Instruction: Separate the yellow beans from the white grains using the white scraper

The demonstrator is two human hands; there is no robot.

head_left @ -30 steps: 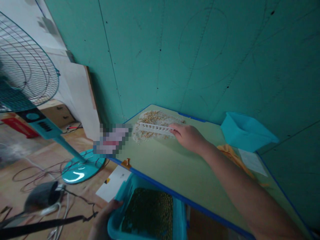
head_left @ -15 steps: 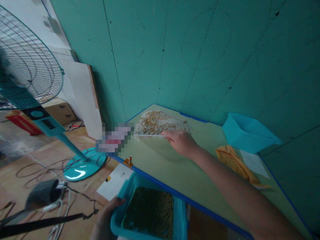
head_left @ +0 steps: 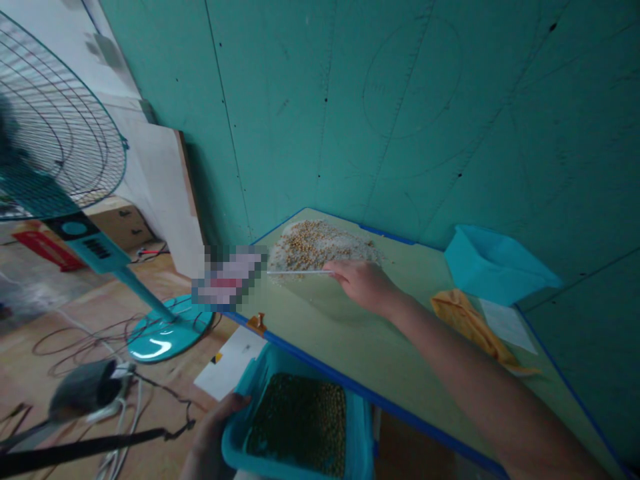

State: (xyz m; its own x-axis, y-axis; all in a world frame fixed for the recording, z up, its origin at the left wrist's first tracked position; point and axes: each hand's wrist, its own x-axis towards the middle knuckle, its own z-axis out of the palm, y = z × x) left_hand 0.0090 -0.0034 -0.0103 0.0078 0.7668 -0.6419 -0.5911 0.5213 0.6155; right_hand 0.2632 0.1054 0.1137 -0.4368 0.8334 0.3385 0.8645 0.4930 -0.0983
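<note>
My right hand [head_left: 364,285] reaches across the pale green table [head_left: 380,347] and is closed on a flat white slotted scraper [head_left: 299,272], seen edge-on at the near side of a pile of tan beans and white grains [head_left: 320,243] in the far corner. My left hand [head_left: 213,437] grips the left rim of a teal bin [head_left: 300,427] full of dark green beans, held below the table's blue front edge.
A second teal bin [head_left: 493,263] stands against the wall at the right, with an orange cloth [head_left: 470,323] and a paper sheet [head_left: 507,327] beside it. A teal standing fan [head_left: 60,173] and loose cables [head_left: 90,347] occupy the floor at the left.
The scraper has tipped from showing its slotted face to lying edge-on and slid back to the near side of the pile. My left hand and the bin barely moved.
</note>
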